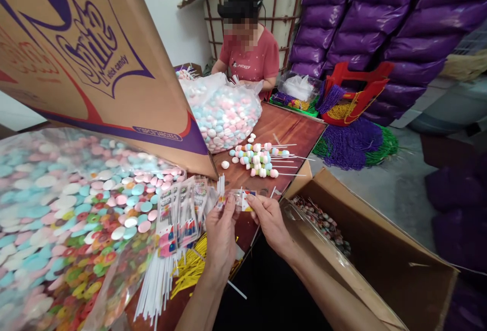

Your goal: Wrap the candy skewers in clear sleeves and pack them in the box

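My left hand (221, 229) and my right hand (270, 222) meet near the table's front edge. A small clear printed plastic bag (243, 200) is stretched between them, pinched by the fingers of both. Several white sticks (220, 184) stick up by my left fingertips; I cannot tell whether that hand holds them. Left of my left hand lie more printed bags (182, 214), loose white sticks (155, 285) and yellow twist ties (190, 265). Skewers of pastel candies (258, 159) lie in a pile just beyond my hands.
Bags of pastel candy and gummy rings (76, 214) cover the left. A large cardboard panel (95, 62) leans there. Another candy bag (224, 113) sits before a seated co-worker (249, 57). An open carton (380, 250) with wrapped skewers stands right, below purple sacks (373, 22) and a red stool (357, 87).
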`<state>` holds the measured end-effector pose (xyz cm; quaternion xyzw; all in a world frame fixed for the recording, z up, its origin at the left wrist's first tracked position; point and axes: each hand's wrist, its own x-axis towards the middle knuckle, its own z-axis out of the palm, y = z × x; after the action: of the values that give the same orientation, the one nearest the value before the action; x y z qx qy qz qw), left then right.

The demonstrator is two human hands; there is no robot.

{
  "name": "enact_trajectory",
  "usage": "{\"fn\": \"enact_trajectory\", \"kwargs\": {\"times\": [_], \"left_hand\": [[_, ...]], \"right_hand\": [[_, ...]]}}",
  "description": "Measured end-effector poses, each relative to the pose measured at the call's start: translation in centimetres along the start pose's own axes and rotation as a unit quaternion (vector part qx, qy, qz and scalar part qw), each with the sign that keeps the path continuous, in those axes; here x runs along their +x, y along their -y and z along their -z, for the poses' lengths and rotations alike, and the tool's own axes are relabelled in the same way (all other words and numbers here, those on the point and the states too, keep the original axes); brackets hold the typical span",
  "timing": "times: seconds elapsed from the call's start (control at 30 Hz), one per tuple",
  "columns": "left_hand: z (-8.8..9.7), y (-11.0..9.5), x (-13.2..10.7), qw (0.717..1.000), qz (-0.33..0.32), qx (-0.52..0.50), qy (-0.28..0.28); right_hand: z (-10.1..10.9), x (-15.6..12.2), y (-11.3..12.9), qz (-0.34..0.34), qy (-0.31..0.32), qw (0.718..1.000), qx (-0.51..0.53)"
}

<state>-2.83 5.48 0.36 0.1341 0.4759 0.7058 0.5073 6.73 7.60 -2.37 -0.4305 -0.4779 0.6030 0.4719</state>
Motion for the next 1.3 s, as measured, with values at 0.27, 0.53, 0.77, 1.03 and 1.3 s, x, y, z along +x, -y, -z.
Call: {"fn": "enact_trajectory", "kwargs": {"times": [0.27, 0.53, 0.77, 1.03, 1.3], "left_hand": [[0.7, 0.3, 0.8, 0.999, -0.013, 0.021, -0.027], [0.3, 0.3, 0.2, 1.0, 0.006, 0.0, 0.006], [0.0, 0.2, 0.5, 0.997, 0.029, -0.051, -0.047], [-0.1, 0.4, 0.5, 0.998, 0.021, -0.015, -0.052], [-0.1, 0.6, 0.2, 0.999, 0.004, 0.005, -0.037]], "right_hand": [[-0.5, 0.0, 0.7, 0.022, -0.009, 0.999, 0.022], [-0.6, 0.2, -0.1, 0.012, -0.041, 0.999, 0.021], [-0.4, 0.1, -0.2, -0.005, -0.039, 0.996, 0.076], [0.1, 0.4, -0.4, -0.022, -0.045, 0.985, 0.163], [0.4, -0.3, -0.1, 0.008, -0.02, 0.996, 0.087]]}}
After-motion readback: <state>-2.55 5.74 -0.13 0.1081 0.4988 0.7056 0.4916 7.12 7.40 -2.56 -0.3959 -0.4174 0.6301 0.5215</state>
